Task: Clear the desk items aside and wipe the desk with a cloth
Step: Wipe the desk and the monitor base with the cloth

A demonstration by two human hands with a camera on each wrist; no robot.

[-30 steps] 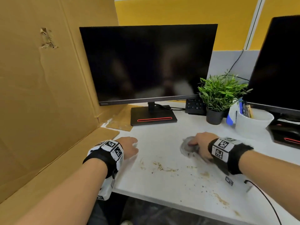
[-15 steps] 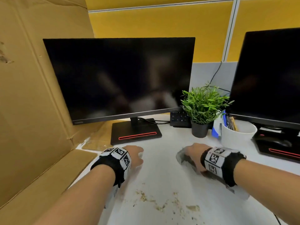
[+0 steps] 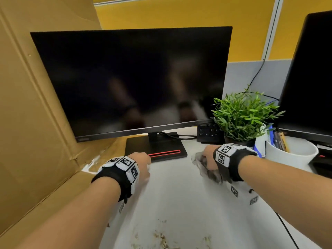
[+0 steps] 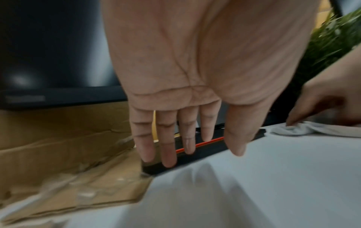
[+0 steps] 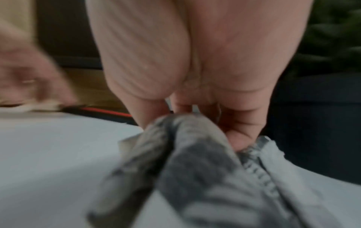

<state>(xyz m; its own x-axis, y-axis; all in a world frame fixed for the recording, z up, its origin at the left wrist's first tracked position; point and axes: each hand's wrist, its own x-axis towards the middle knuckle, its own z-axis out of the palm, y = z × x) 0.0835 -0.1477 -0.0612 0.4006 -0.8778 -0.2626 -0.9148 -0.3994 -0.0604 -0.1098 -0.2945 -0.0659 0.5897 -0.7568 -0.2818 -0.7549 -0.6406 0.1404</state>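
A crumpled grey cloth (image 3: 202, 165) (image 5: 195, 154) lies on the white desk (image 3: 179, 203), just right of the monitor base (image 3: 156, 150). My right hand (image 3: 206, 156) (image 5: 195, 117) presses down on it with its fingers curled into the folds. My left hand (image 3: 142, 161) (image 4: 188, 146) is flat with straight fingers (image 4: 168, 154) over the front left corner of the base (image 4: 195, 155); I cannot tell if it touches. It holds nothing. Brown stains (image 3: 161, 238) mark the desk's near edge, behind both wrists.
A black monitor (image 3: 131, 81) fills the middle. To its right stand a potted plant (image 3: 240, 117), a black keypad (image 3: 208, 132), a white cup of pens (image 3: 291, 155) and a second monitor (image 3: 309, 78). Cardboard (image 3: 36, 105) walls off the left side.
Both hands have slid away from me toward the monitor base, the right one dragging the cloth along. The stains now lie behind the hands. The head view has tilted up.
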